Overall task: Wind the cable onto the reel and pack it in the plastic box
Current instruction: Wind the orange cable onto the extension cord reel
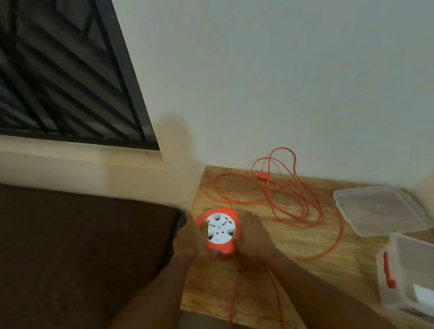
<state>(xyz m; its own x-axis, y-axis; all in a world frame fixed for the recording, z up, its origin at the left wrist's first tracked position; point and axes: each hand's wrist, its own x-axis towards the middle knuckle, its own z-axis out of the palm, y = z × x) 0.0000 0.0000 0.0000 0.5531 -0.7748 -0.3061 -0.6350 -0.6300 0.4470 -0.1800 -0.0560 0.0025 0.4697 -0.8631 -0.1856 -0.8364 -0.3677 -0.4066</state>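
An orange cable reel (220, 231) with a white socket face sits near the left end of a wooden table (305, 248). My left hand (188, 238) grips its left side and my right hand (254, 234) grips its right side. Loose orange cable (286, 198) lies in tangled loops across the table behind the reel, its plug (262, 175) near the wall. Two strands of cable hang over the table's front edge. A clear plastic box (421, 279) stands at the right, holding a red piece (387, 271). Its clear lid (380, 209) lies flat behind it.
A white wall runs behind the table. A dark barred window (52, 72) with a pale sill is at the upper left. A dark brown surface (77, 262) lies left of the table. The view is motion-blurred.
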